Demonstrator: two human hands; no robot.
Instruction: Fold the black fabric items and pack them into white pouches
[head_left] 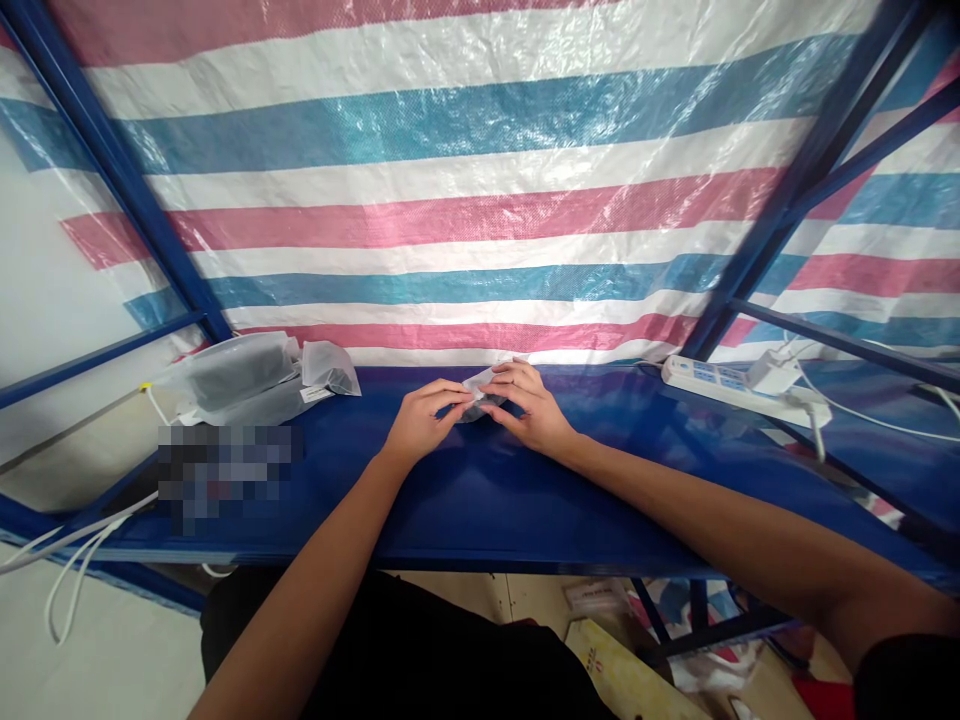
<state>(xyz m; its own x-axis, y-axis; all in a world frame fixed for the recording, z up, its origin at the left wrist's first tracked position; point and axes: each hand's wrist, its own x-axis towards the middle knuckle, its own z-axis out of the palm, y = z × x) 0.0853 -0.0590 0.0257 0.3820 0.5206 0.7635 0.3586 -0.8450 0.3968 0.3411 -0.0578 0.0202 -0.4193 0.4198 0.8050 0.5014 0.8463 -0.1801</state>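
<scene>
Both hands meet over the middle of a blue metal shelf [495,500], near its back edge. Between them is a small translucent plastic bag [474,384] with something dark showing in its lower part; what that is I cannot make out. My left hand [429,420] pinches the bag's left side between thumb and fingers. From the other side my right hand [529,405] grips it, with fingers bent over its top and thumb below. The fingers cover much of the bag.
Grey translucent bags [240,380] are piled at the back left, with a smaller bag [330,368] beside them. A white power strip [709,382] with plugs lies at the right. White cables [82,540] hang at the left. A striped tarp [465,220] and blue posts [795,215] bound the shelf.
</scene>
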